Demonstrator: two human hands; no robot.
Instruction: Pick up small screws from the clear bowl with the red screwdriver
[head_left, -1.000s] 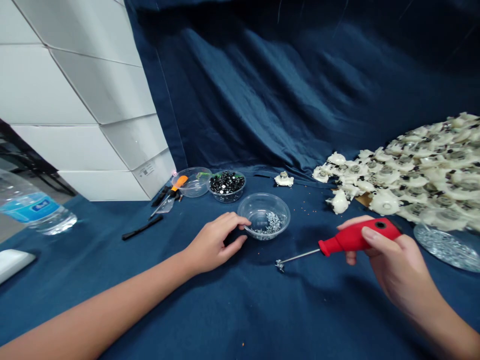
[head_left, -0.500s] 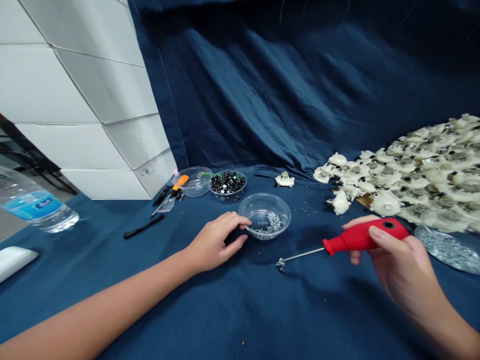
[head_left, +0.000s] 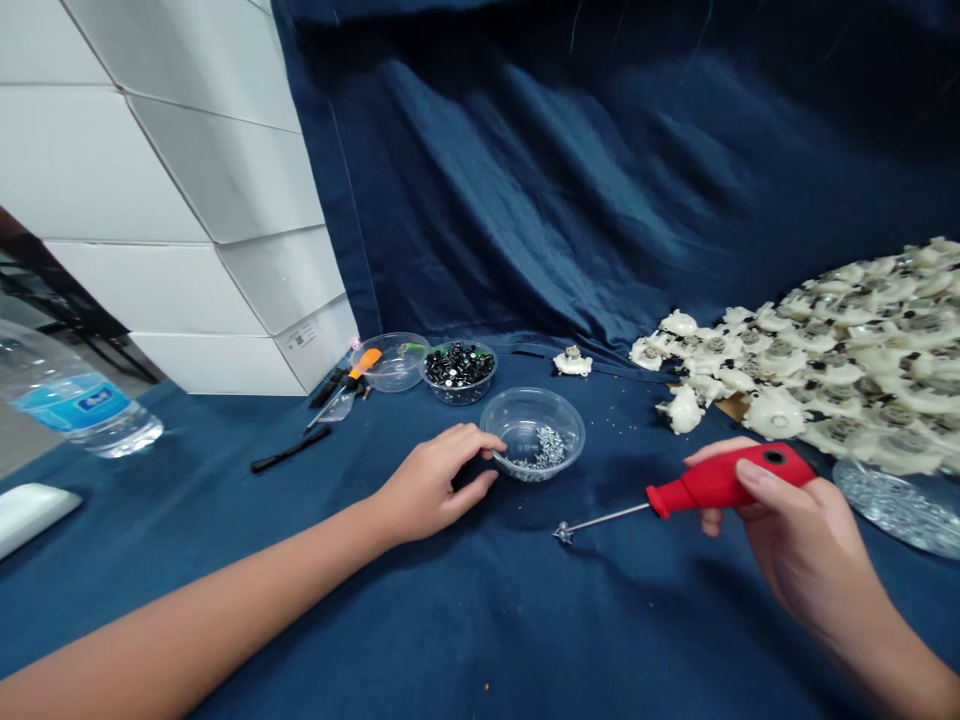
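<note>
My right hand (head_left: 795,530) is wrapped around the red handle of a screwdriver (head_left: 720,478), which points left. A small cluster of silver screws (head_left: 563,534) clings to its tip, just above the blue cloth. With index finger and thumb, my left hand (head_left: 439,482) grips the near left edge of a clear plastic bowl (head_left: 574,425). Small silver screws (head_left: 550,448) lie at the bottom of that bowl, mostly on its right side. The tip sits below and to the right of the bowl, apart from it.
Behind stand a bowl of black screws (head_left: 459,368) and a lone cream plastic part (head_left: 573,361). Many such parts (head_left: 832,360) are heaped right, near a container of silver pieces (head_left: 896,508). An orange-handled screwdriver (head_left: 364,364), white boxes (head_left: 150,290) and a water bottle (head_left: 82,400) are left.
The view has shifted slightly, so the scene sits a little further right. The screw cluster at the screwdriver tip has turned somewhat. My left hand keeps its place at the bowl.
</note>
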